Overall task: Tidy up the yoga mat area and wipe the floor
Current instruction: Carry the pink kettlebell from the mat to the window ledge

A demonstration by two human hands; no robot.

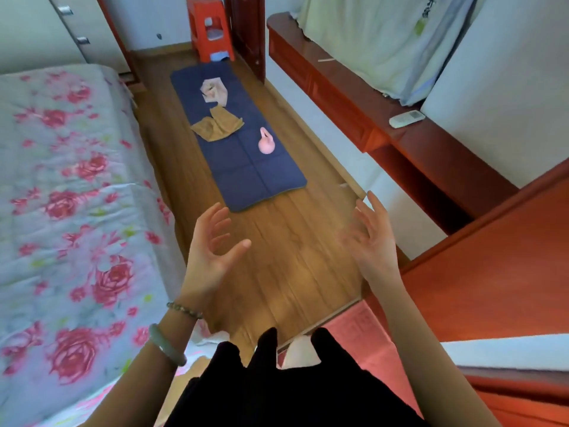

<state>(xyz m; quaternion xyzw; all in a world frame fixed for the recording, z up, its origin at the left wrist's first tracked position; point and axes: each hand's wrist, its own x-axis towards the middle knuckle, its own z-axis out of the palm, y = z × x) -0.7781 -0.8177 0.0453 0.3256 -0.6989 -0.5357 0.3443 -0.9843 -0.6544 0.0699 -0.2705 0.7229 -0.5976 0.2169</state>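
Note:
A dark blue yoga mat [246,177] lies flat on the wooden floor [286,251] ahead of me. On it sit a pink kettlebell [266,142], a crumpled tan cloth [217,124] and, farther back, a pale pink cloth [214,91]. My left hand [211,252] and my right hand [371,238] hover above the bare floor just short of the mat's near edge. Their palms face each other, the fingers are loosely spread and they hold nothing. The right hand is slightly blurred.
A bed with a rose-patterned quilt [67,195] borders the floor on the left. A red-brown wooden ledge [348,87] carrying a white remote [406,118] runs along the right. A red plastic stool [211,29] stands beyond the mat's far end.

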